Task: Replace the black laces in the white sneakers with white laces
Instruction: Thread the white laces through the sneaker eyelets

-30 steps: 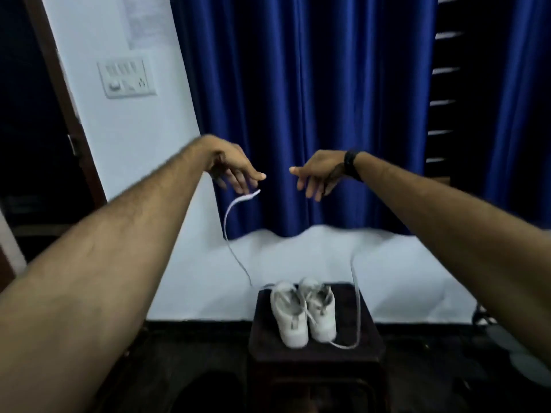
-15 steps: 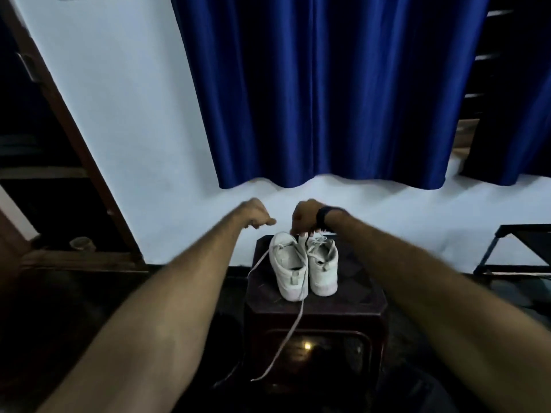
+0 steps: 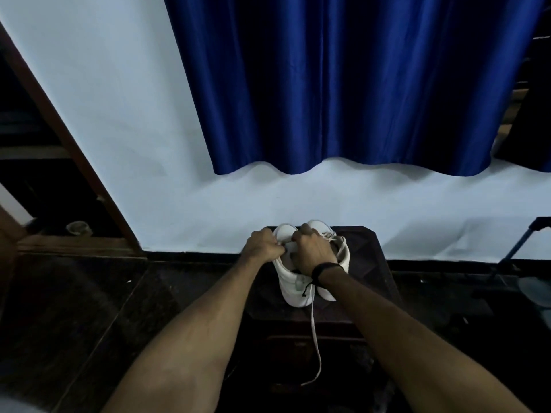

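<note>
Two white sneakers stand side by side on a dark wooden stool. My left hand grips the upper left edge of the left sneaker, fingers curled; what they pinch is hidden. My right hand lies over the same sneaker's tongue with curled fingers, apparently on the white lace. A free end of the white lace hangs from the shoe's toe down the front of the stool. The right sneaker, laced in white, is partly hidden behind my right wrist. No black lace shows.
A blue curtain hangs on the white wall behind the stool. A brown door frame slants at left. A dark metal stand sits at right. The floor is dark tile.
My hands came down from chest height, where they held the lace up, onto the left sneaker. The camera tilted down. The lace end now hangs straight down the stool front.
</note>
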`<state>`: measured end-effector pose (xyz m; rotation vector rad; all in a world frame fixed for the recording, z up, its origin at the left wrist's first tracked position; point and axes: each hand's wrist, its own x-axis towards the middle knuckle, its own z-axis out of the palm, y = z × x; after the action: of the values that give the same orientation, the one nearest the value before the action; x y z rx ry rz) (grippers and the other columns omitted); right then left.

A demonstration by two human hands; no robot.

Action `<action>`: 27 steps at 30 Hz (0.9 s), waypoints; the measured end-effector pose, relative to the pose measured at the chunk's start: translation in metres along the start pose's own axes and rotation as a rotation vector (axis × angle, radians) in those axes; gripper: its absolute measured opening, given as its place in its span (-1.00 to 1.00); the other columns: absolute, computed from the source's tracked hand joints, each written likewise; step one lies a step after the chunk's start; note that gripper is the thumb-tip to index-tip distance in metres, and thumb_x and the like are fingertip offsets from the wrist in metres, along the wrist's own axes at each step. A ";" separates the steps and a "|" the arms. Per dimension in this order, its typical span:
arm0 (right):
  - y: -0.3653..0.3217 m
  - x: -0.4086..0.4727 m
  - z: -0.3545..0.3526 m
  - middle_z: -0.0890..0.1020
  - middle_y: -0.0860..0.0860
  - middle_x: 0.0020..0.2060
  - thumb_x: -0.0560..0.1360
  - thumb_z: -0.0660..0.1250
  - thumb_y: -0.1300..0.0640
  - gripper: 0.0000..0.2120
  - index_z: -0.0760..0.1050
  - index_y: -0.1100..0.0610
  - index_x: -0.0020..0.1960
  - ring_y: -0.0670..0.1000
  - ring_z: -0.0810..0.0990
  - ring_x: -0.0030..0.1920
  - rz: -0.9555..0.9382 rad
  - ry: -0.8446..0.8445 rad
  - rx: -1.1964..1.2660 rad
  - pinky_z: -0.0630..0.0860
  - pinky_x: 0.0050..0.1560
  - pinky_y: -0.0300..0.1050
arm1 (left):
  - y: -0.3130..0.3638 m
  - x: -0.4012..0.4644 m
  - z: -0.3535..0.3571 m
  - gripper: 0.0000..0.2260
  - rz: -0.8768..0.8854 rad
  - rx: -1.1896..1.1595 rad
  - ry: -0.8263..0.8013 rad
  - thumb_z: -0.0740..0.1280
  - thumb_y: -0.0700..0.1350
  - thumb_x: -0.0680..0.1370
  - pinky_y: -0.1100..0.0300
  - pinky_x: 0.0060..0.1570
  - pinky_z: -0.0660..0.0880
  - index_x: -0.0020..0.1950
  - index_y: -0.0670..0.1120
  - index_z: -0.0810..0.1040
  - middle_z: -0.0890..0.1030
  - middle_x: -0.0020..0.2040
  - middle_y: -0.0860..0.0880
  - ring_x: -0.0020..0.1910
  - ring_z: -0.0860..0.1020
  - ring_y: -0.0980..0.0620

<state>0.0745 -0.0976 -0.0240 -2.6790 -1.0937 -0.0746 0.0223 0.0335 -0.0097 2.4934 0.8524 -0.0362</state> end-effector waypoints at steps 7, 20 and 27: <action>0.000 0.001 0.004 0.53 0.14 0.13 0.46 0.26 0.18 -0.72 0.48 0.19 0.16 0.21 0.61 0.05 0.142 0.038 0.075 0.52 -0.10 0.04 | -0.001 0.006 0.006 -0.69 0.090 -0.043 -0.018 0.35 -0.17 0.48 0.09 0.05 0.47 0.18 -0.25 0.50 0.57 0.18 -0.19 0.18 0.52 -0.16; -0.001 0.003 0.012 0.61 0.17 0.04 0.48 0.25 0.18 -0.77 0.57 0.17 0.09 0.20 0.62 0.06 0.250 0.035 0.046 0.55 -0.02 0.01 | -0.001 0.002 -0.007 -0.71 0.144 -0.156 -0.021 0.54 -0.17 0.29 0.22 -0.39 0.30 -0.33 -0.03 0.41 0.45 -0.35 0.06 -0.29 0.44 0.02; -0.002 0.002 0.010 0.61 0.18 0.07 0.47 0.21 0.24 -0.74 0.55 0.21 0.11 0.21 0.61 0.09 0.274 0.044 0.061 0.54 0.03 0.02 | -0.023 0.010 -0.007 -0.59 0.151 -0.355 -0.230 0.55 -0.31 0.32 0.13 -0.09 0.44 0.07 -0.18 0.46 0.53 -0.10 -0.06 -0.10 0.48 0.00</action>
<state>0.0742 -0.0921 -0.0325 -2.7295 -0.6965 -0.0497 0.0161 0.0577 -0.0153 2.1606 0.5220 -0.1080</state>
